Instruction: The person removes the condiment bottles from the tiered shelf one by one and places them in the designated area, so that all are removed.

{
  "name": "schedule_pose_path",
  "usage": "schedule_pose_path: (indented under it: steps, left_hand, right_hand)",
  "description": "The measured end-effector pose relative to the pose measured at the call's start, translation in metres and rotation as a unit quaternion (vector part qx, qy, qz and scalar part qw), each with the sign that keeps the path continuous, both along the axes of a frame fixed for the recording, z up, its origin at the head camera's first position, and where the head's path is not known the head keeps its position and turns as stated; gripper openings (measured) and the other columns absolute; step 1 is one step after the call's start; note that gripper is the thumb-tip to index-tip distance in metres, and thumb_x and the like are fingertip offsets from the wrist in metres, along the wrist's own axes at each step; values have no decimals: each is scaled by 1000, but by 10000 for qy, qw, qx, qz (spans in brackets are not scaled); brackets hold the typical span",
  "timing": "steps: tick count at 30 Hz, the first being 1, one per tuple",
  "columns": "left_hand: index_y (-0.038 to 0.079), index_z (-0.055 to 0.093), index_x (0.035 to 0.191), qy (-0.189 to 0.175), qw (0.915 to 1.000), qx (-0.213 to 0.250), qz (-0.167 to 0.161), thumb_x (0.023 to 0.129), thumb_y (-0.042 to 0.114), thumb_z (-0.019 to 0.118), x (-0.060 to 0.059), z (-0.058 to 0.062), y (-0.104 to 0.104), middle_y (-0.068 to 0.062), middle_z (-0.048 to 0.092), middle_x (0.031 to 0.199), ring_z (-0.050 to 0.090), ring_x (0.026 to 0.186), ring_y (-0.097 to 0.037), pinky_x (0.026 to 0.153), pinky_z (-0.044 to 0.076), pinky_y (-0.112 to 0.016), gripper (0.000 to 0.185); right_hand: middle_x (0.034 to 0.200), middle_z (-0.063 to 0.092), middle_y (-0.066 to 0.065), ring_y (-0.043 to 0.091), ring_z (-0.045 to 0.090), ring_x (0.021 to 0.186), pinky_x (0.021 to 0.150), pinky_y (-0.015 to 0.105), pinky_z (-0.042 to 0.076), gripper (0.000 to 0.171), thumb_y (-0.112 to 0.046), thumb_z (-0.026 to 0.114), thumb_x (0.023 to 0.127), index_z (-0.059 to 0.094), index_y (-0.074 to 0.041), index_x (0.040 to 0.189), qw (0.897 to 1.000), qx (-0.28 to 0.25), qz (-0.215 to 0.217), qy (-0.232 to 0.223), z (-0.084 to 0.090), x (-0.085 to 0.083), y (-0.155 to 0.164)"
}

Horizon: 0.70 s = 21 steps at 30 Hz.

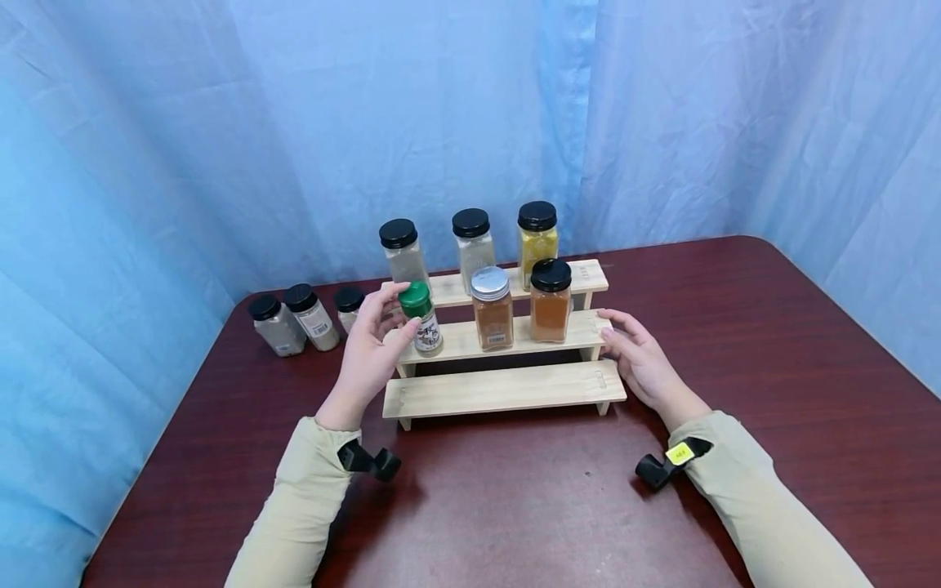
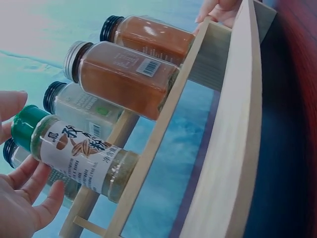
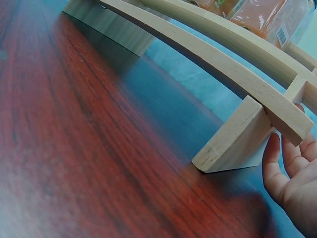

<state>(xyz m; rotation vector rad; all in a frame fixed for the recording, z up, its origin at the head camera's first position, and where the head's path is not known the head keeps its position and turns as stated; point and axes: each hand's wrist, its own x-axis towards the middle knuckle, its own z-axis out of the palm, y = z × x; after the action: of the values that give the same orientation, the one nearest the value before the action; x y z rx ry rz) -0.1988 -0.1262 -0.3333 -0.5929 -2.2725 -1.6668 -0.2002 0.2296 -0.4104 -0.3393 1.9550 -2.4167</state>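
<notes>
My left hand holds a small spice jar with a green cap, thumb and fingers about the cap. The jar stands at the left end of the middle step of a wooden tiered rack. In the left wrist view its white label faces the camera. My right hand touches the rack's right end with loosely bent fingers. On the same step stand a silver-lidded jar and a black-lidded jar, both with orange-brown powder.
Three black-lidded jars stand on the top step: two pale ones and a yellow one. Left of the rack, three more jars are on the dark red table: a grey one, a pale one and one partly hidden.
</notes>
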Motion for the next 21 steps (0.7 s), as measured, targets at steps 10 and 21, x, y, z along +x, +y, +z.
schedule_pose_path:
  steps: [10,21]
  left_hand:
    - [14,39,140,-310,9993,-231,-17,91,7,62,1,-6,3,-14,44,133,50,119,-27,104,41,-48,55]
    - [19,34,141,-316,9987,-373,117,91,6,61,-2,-15,5,-15,47,130,50,118,-29,100,44,-50,59]
  right_hand:
    - [101,62,-10,3,58,80,75,19,49,23,-16,49,99,51,-23,121,10000,47,-43,14,0,0,1]
    - [101,62,-9,3,58,78,74,19,48,23,-16,49,99,52,-24,120,10000,-2,-8,31,-1,0,1]
